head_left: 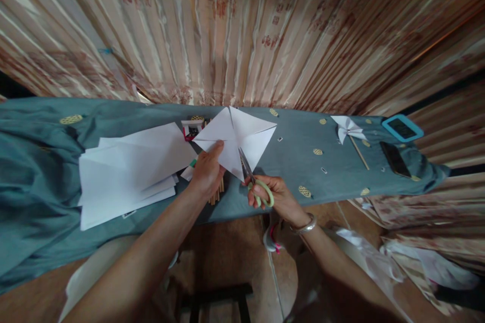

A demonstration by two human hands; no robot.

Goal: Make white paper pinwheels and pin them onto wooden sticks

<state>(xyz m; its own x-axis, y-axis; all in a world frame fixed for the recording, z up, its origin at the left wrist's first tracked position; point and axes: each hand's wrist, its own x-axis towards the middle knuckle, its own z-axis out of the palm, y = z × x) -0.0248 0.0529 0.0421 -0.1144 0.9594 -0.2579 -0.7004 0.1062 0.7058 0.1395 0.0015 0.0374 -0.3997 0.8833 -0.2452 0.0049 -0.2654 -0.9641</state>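
A square of white paper [254, 133] is raised above the table, its corners pointing up, down and to the sides. Slits run from several of its corners toward the middle. My left hand [208, 169] grips its left lower edge, thumb on top. In my right hand [275, 194] are scissors [264, 196] with pale green handles, fingers through the loops. Their blades lie along the slit at the paper's lower corner, pointing toward the centre. Partly hidden behind my left hand is a bundle of thin wooden sticks [215, 196].
A stack of white sheets [127, 171] lies to the left. Behind my left hand stands a small red-and-white box [191, 130]. At right are a paper pinwheel on a stick [348, 130], a blue-framed device [402, 127] and a dark phone [394, 159]. Curtains [242, 35] hang behind the table.
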